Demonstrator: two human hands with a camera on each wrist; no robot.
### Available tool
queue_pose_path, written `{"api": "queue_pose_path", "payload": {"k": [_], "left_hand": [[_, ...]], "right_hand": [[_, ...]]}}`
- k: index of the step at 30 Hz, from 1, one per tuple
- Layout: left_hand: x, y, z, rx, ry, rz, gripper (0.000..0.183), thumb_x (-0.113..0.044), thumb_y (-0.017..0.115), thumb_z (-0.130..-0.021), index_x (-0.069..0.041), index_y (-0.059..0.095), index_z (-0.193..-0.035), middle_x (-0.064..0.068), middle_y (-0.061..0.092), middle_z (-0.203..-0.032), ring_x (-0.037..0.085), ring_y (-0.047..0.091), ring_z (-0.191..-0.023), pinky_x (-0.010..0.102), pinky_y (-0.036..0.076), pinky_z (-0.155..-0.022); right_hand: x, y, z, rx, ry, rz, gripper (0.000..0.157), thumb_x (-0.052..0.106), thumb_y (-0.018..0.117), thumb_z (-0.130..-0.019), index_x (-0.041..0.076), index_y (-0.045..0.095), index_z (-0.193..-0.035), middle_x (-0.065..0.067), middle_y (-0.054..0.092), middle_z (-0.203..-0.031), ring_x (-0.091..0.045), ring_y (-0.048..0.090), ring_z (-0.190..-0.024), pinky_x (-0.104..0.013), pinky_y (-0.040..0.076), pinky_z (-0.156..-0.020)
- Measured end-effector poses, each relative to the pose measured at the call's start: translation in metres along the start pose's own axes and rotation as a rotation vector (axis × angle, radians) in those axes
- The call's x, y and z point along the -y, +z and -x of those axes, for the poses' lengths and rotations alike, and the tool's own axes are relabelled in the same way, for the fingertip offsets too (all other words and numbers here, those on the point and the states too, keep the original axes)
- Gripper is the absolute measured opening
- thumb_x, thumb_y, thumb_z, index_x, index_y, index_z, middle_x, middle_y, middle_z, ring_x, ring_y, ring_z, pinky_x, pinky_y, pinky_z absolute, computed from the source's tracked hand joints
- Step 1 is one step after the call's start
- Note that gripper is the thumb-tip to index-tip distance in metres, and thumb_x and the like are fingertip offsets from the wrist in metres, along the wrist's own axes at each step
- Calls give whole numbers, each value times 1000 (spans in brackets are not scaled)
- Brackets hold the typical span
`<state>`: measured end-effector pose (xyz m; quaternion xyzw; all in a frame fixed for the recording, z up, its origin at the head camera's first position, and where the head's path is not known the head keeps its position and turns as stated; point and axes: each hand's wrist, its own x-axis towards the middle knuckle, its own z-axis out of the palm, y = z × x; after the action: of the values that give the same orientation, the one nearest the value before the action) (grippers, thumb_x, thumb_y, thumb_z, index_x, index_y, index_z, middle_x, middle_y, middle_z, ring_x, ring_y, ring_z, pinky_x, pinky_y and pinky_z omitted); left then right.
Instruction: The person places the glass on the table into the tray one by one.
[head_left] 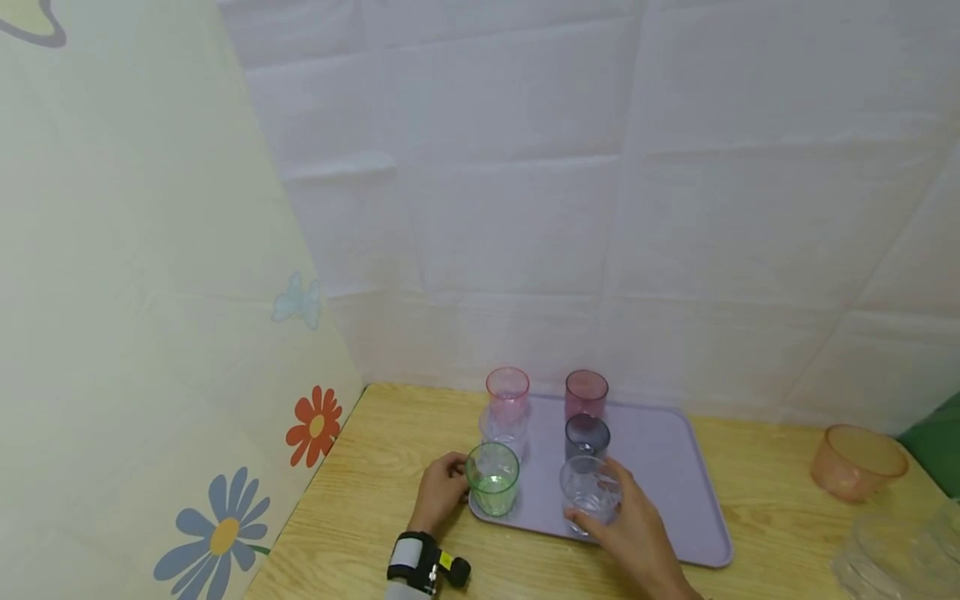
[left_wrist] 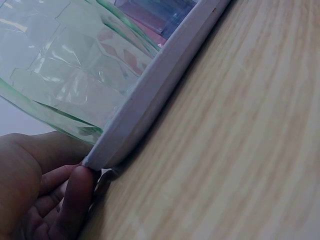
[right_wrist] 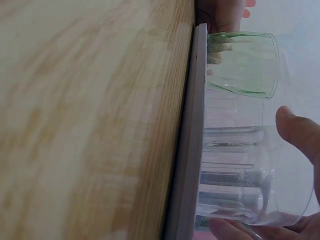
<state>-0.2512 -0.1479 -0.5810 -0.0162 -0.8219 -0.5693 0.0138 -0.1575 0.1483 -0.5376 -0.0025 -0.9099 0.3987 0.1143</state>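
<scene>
On a lilac tray (head_left: 652,458) stand two columns of tumblers. My left hand (head_left: 441,490) pinches the tray's near left corner between thumb and fingers, right beside a green tumbler (head_left: 492,492). My right hand (head_left: 643,533) holds a clear tumbler (head_left: 589,487) at the tray's near edge, thumb on the near side and fingers round the far side. Behind that tumbler come a dark grey tumbler (head_left: 587,433) and a maroon one (head_left: 586,390). Beyond the green tumbler are another clear tumbler (head_left: 501,433), partly hidden, and a pink tumbler (head_left: 507,388).
An orange bowl (head_left: 855,467) stands on the wooden table (head_left: 772,492) at the right. Clear glassware (head_left: 877,554) is at the lower right, near a green object (head_left: 937,442). A white sheet (head_left: 487,225) hangs behind, and a flower-printed sheet (head_left: 187,350) on the left.
</scene>
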Motion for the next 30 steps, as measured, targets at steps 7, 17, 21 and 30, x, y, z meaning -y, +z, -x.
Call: {"api": "queue_pose_path", "payload": {"k": [7, 17, 21, 30], "left_hand": [[1, 0, 0, 0, -6, 10, 19, -2, 73, -92, 2, 74, -110, 4, 66, -85, 12, 62, -68, 23, 56, -57], [1, 1, 1, 1, -4, 15, 20, -2, 73, -91, 3, 74, -110, 4, 66, -85, 13, 62, -68, 24, 56, -57], [2, 1, 0, 1, 2, 18, 19, -3, 73, -92, 3, 74, -110, 4, 66, -84, 12, 62, -68, 24, 57, -57], [1, 1, 0, 3, 0, 14, 19, -3, 73, -92, 2, 74, -110, 4, 66, -85, 12, 62, -69, 25, 56, -57]], "right_hand": [[-1, 0, 1, -10, -21, 3, 105, 49, 94, -77, -1, 43, -154, -27, 59, -148, -55, 55, -136, -70, 46, -109], [0, 0, 1, 19, 3, 7, 107, 49, 92, -79, -2, 39, -156, -27, 56, -151, -55, 52, -140, -70, 44, -112], [0, 0, 2, 6, -15, 7, 106, 48, 93, -79, -3, 39, -155, -26, 58, -149, -55, 53, -138, -70, 45, -111], [-2, 0, 3, 7, -37, 1, 107, 47, 93, -79, -4, 38, -155, -28, 56, -150, -56, 52, -138, -71, 44, -111]]}}
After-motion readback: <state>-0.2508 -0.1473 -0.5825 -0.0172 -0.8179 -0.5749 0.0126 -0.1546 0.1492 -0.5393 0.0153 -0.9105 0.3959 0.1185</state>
